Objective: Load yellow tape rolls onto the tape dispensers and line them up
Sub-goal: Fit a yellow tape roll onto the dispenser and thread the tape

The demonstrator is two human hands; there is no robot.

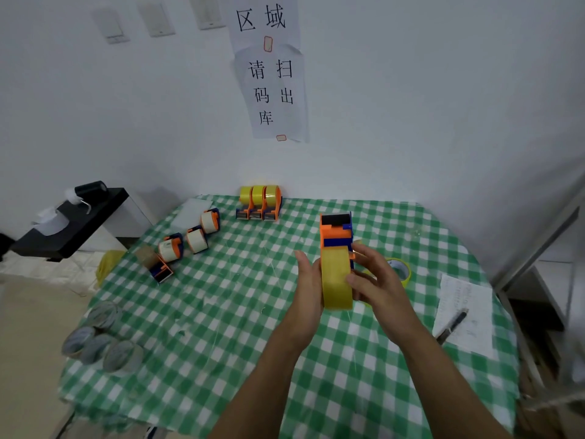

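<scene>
A yellow tape roll (336,277) is held upright on edge above the middle of the bench (221,312), which is covered by a green and white checked cloth. The roll sits at the near end of an orange and blue tape dispenser (336,229); whether it is fully seated cannot be told. The left hand (305,289) is laid flat against the left side of the roll, its fingers straight. The right hand (376,280) is wrapped round the right side, with fingers curled onto the roll and the dispenser body. A second yellow roll (400,269) is seen lying flat just behind the right hand. At the far edge, by the wall, three loaded dispensers (259,202) with yellow tape are stood side by side, touching. To the left, three dispensers with pale rolls (196,239) are set in a loose diagonal, and one with a brown core (155,263) lies nearer. Grey rolls (101,337) are grouped at the near left corner. A pen (452,326) is laid on a paper sheet (468,299) at the right.
</scene>
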